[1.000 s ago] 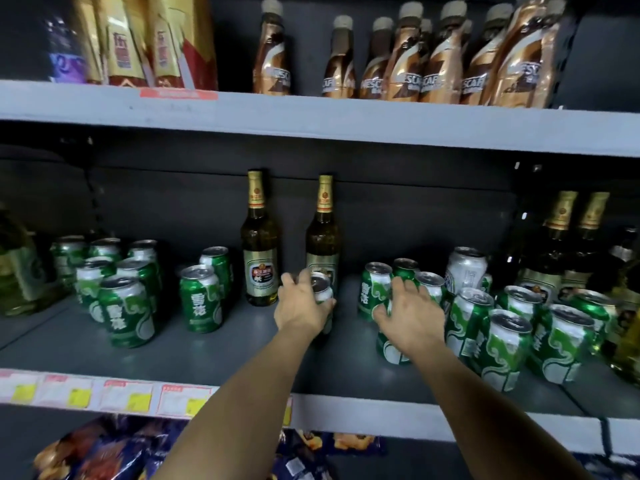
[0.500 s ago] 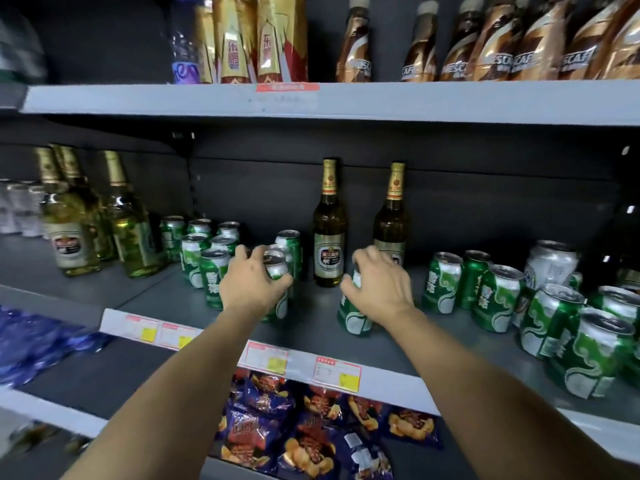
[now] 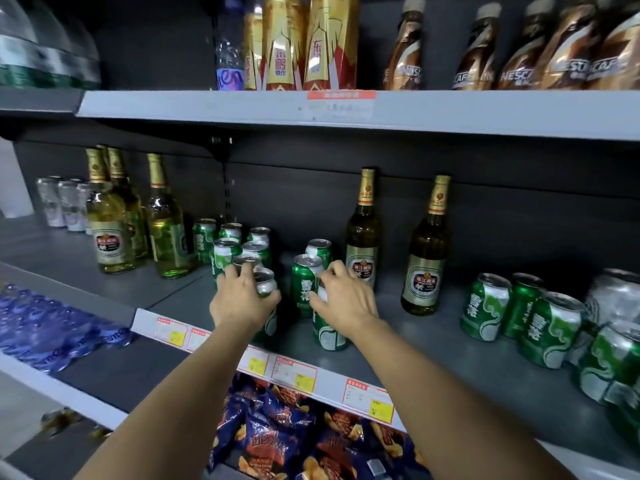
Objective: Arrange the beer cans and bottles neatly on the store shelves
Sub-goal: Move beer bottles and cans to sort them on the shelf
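Grey shelf (image 3: pixel 398 327): two upright green cans are gripped from above, left hand (image 3: pixel 242 301) nearer the can cluster (image 3: pixel 239 247).

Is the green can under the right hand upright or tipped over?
Upright. The green can stands on its base on the shelf, its label vertical, with the right hand gripping its top.

1. Dim store light from above; the upper shelf (image 3: pixel 415 112) edge is bright, with deep shadow beneath it.
2. Glare spots sit on the coffee bottles (image 3: pixel 568 46) and the can tops (image 3: pixel 491 280).
3. Wide-angle bending curves the shelves toward the edges.
4. The far-right cans and the lower-left corner are smeared and soft.
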Available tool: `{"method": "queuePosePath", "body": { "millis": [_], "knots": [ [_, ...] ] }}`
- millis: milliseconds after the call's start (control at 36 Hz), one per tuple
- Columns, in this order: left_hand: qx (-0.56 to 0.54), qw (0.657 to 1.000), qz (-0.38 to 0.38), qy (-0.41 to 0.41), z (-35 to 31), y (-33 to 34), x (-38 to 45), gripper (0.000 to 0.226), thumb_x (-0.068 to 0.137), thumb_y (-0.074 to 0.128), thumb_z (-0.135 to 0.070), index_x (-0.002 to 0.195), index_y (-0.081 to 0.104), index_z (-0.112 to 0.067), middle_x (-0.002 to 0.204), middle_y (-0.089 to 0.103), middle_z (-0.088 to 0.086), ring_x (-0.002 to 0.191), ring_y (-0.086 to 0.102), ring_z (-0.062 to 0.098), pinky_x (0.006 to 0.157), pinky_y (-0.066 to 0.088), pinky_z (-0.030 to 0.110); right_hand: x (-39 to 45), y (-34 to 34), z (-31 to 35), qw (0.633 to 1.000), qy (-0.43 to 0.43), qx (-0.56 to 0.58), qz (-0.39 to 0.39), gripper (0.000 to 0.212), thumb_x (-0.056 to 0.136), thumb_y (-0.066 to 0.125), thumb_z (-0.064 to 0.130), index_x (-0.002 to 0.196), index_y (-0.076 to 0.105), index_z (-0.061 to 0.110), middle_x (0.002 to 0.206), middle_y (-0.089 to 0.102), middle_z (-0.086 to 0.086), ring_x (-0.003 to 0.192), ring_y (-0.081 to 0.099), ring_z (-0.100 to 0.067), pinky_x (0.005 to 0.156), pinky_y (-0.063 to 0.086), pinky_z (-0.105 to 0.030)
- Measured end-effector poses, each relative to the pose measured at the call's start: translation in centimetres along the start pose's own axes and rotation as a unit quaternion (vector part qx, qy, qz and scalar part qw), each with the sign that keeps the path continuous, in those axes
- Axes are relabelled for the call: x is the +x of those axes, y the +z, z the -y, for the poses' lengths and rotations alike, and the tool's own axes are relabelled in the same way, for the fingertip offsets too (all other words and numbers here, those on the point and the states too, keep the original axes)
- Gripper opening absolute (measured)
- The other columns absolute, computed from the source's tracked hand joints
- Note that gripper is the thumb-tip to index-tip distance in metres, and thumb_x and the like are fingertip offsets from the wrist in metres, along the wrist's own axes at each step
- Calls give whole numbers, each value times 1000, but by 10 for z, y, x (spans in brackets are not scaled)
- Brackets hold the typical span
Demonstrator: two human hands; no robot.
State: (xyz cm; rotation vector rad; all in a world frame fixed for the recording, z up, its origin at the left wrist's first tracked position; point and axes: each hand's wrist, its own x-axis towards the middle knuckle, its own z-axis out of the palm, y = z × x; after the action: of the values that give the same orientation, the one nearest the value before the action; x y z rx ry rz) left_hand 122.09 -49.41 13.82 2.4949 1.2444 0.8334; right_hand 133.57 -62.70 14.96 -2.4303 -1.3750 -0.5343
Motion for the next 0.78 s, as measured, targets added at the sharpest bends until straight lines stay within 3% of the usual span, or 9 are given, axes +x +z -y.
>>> {"method": "queuePosePath", "body": {
  "millis": [111,222,333,389,528,667,778],
  "knots": [
    [25,994,-84,69,-15,0,2,62,83,56,-57,124,51,-10,120,48,16,115,41,34,89,39,42,4,4,-1,1000,12,13,2,52,95,47,48,138,46,19,127,44,-7,120,42,-26,90,44,-38],
    [-31,979,-147,141,-40,8,5,55,84,50,-48,117,58,-6,111,54,21,104,48,40,83,41,47,-4,3,-7,1000,5,18,8,58,94,47,49,143,40,20,128,47,-9,121,43,-27,92,42,-39],
    [-100,962,-172,186,-77,16,2,54,82,39,-45,109,63,-5,104,57,21,97,52,41,76,44,46,-11,-8,-13,999,6,42,28,44,97,43,34,132,46,7,131,45,-12,122,40,-30,96,36,-41],
    [-120,957,-177,194,-97,19,2,46,84,44,-39,109,64,-5,103,58,22,96,53,42,75,44,47,-17,-16,-26,999,24,45,-10,40,99,38,29,132,46,8,134,46,-10,124,38,-28,99,32,-40],
    [-153,951,-146,224,-147,25,-6,31,91,54,-28,108,62,-3,109,56,22,102,49,42,80,42,49,-48,-45,-100,985,136,-31,-105,38,97,38,24,132,49,16,130,54,-4,122,43,-24,101,31,-36],
    [-183,938,-90,279,-190,45,-30,26,89,59,-22,108,64,-5,109,56,20,103,49,41,80,43,49,-97,-88,-174,938,275,-145,-155,43,91,29,30,117,59,12,114,62,-8,111,50,-29,93,34,-40],
    [-198,929,-15,314,-221,62,-58,30,90,56,-24,116,62,-9,116,54,14,110,47,34,84,44,45,-140,-116,-211,901,366,-196,-125,42,98,38,42,120,56,10,121,59,-12,116,47,-32,94,32,-42]
  ]
}}
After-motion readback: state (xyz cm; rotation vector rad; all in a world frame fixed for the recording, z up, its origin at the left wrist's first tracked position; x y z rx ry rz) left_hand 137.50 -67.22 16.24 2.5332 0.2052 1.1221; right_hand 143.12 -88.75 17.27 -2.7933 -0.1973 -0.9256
